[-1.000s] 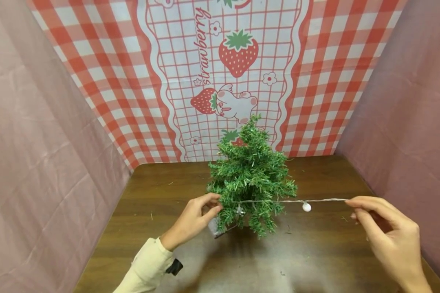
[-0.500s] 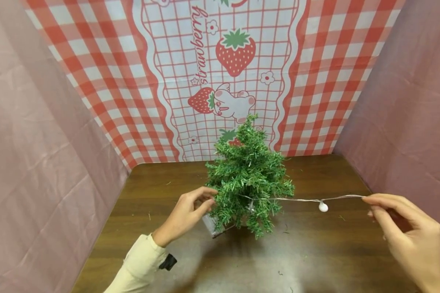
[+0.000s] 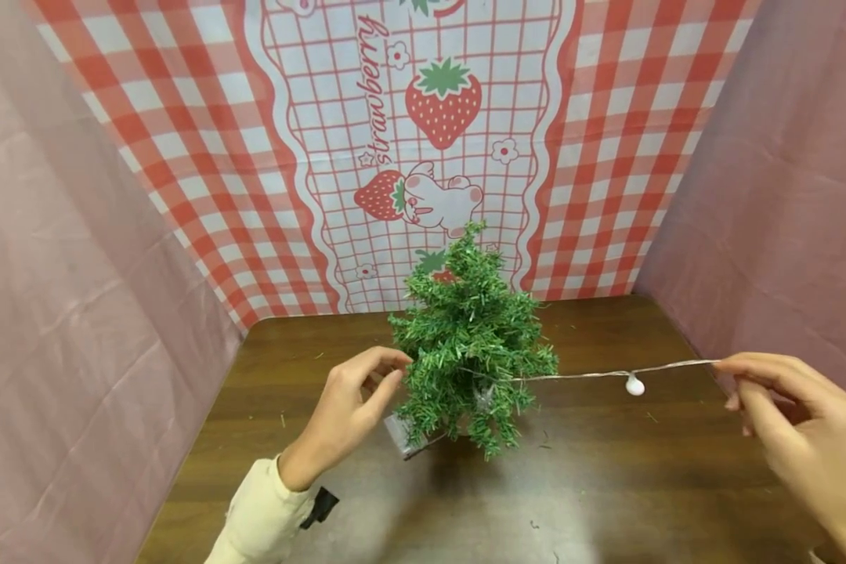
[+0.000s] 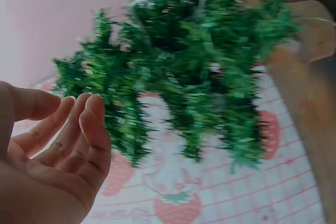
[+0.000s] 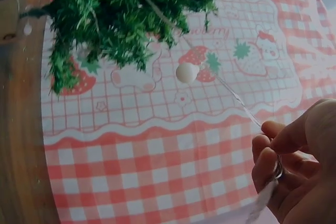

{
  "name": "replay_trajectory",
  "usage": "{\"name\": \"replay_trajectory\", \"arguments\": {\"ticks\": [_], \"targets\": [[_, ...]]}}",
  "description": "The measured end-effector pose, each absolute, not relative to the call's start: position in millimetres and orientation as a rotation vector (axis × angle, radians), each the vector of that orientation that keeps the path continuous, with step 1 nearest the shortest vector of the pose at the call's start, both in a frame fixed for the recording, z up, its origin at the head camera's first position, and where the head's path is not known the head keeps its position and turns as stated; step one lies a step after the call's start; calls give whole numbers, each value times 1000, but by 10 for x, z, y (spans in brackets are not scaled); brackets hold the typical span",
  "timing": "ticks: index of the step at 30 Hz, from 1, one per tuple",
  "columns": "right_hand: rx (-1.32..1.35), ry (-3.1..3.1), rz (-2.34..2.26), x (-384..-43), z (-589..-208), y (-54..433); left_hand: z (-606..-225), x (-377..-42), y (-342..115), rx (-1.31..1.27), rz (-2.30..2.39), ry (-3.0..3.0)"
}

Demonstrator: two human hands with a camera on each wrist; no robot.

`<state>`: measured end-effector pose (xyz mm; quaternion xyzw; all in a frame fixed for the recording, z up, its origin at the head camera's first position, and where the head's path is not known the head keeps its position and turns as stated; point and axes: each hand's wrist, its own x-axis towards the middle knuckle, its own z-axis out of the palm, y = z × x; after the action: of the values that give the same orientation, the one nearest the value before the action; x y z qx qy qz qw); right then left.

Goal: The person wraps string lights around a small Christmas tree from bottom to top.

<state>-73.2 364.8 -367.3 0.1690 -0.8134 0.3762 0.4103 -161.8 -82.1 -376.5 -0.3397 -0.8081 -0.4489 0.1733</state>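
Note:
A small green artificial Christmas tree (image 3: 472, 329) stands mid-table. From its lower front branches, a clear string light (image 3: 571, 377) with a round white bulb (image 3: 634, 384) stretches right to my right hand (image 3: 804, 423). That hand pinches the wire between thumb and fingers; in the right wrist view more wire (image 5: 265, 200) trails below the fingers. My left hand (image 3: 338, 407) is at the tree's left side, fingertips close to the branches. The left wrist view shows its fingers (image 4: 97, 114) loosely bent and holding nothing. A shiny, star-like piece (image 3: 484, 397) sits among the front branches.
A clear plastic box-like thing (image 3: 403, 439) lies by the tree's base at left. The brown wooden table (image 3: 536, 501) carries scattered green bits. Pink cloth (image 3: 782, 196) hangs at both sides, and a red-checked strawberry cloth (image 3: 606, 157) covers the back.
My right hand has moved right and slightly up, drawing the string light and its bulb farther from the tree. My left hand has shifted left and up with the view, staying beside the branches.

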Motion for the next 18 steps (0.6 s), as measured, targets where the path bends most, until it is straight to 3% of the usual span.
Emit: {"name": "replay_trajectory", "arguments": {"ticks": [13,18], "targets": [[190,-2318,836,-1028,-3867,3909,-3542,-1584,-688,-1069,-1248,-2199],[188,-2475,751,-1302,-3954,4005,-3478,-1622,-690,-1060,-1229,-2188]]}}
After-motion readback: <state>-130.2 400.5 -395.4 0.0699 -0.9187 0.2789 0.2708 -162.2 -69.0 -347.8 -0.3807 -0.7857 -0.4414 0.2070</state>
